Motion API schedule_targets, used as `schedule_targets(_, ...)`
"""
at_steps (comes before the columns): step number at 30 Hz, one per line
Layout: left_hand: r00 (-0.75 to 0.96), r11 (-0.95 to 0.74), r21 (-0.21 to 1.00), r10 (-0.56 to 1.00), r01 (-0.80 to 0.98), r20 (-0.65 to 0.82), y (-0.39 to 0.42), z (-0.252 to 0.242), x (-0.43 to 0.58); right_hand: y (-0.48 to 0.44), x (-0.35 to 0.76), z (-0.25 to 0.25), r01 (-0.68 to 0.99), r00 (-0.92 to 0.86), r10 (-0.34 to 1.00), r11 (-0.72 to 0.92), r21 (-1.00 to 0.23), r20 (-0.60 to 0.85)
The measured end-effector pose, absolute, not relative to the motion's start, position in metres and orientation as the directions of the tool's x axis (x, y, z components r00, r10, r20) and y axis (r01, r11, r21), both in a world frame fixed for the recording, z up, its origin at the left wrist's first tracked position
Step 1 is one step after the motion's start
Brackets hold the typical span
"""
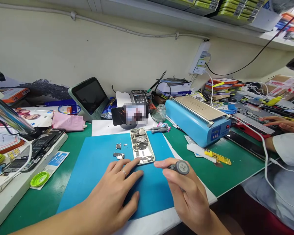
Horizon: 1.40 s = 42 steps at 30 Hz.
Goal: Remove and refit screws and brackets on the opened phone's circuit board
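An opened phone body [148, 148] with bare inner parts lies on the blue mat [88, 169]. My left hand [117, 186] rests on the mat with its fingers spread, one fingertip at the phone's lower edge. In my right hand [188, 189] is a screwdriver [182, 167] with a grey round cap; its tip is hidden from me. That hand hovers just right of the phone's lower end. Left of the phone lie a small square part [118, 146], a dark flat part [119, 155] and tiny bits.
Behind the phone stand a propped phone [119, 116], spare screwdrivers [159, 130] and a glass jar [159, 113]. A blue heating machine [196, 120] sits right, near a yellow cutter [218, 157]. A co-worker's hand [281, 123] is at far right. A lamp [13, 114] stands left.
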<state>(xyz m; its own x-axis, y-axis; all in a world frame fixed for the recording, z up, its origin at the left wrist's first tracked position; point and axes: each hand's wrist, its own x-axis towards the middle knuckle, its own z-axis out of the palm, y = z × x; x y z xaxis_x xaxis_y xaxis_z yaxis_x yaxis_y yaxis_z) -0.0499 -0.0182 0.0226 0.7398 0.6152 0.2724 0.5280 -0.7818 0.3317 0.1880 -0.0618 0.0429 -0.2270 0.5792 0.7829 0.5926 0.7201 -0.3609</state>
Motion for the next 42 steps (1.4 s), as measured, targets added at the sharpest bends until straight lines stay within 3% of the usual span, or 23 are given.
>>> schedule_targets(4, 0.742, -0.775, 0.338, 0.621, 0.533, 0.253, -0.018, 0.024, -0.049, -0.062, 0.189, 0.041, 0.589, -0.234, 0.557, 0.733, -0.340, 0.797)
schedule_targets(13, 0.739, -0.769, 0.351, 0.627, 0.534, 0.248, -0.018, 0.025, -0.049, -0.062, 0.190, 0.026, 0.521, -0.177, 0.614, 0.721, -0.456, 0.769)
schedule_targets(38, 0.737, -0.769, 0.351, 0.627, 0.535, 0.251, -0.019, 0.024, -0.050, -0.065, 0.192, 0.026, 0.576, -0.177, 0.633, 0.687, -0.442, 0.753)
schedule_targets(42, 0.735, -0.765, 0.360, 0.631, 0.534, 0.249, -0.019, 0.026, -0.049, -0.065, 0.191, 0.026, 0.510, -0.158, 0.618, 0.719, -0.473, 0.770)
